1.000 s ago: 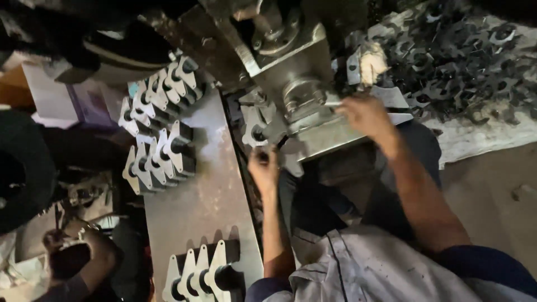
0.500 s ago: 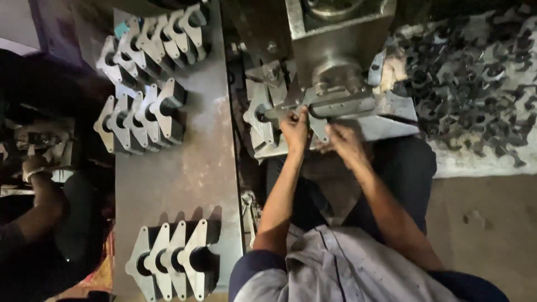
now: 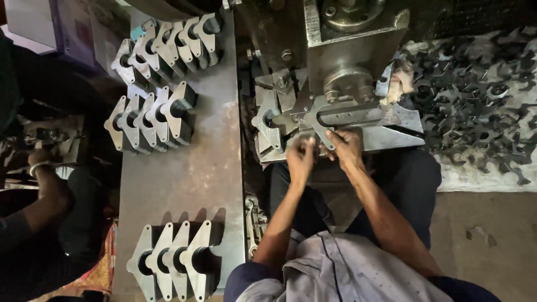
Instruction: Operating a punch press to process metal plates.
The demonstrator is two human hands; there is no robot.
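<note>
Gripping with the right hand [image 3: 345,146], fingers closing on the lower prong of a flat U-shaped metal fork [image 3: 341,117] lying on the machine's slanted steel plate [image 3: 391,137], just below the round spindle housing [image 3: 349,84]. Pinching with the left hand [image 3: 301,159] just beside it, fingertips drawn together near the fork's rounded end, though too blurred for telling what, if anything, is sitting between them. Leaning to the left of the hands, one pale cast bracket [image 3: 267,120] standing against the machine base. Spreading further left, a grey bench [image 3: 190,168] carrying upright rows of similar brackets [image 3: 151,120], with another row [image 3: 173,263] near its closer edge. Lying to the right, a dark heap of flat stamped parts [image 3: 475,95] on a pale sheet. Showing at far left, another person's arm [image 3: 39,190].
</note>
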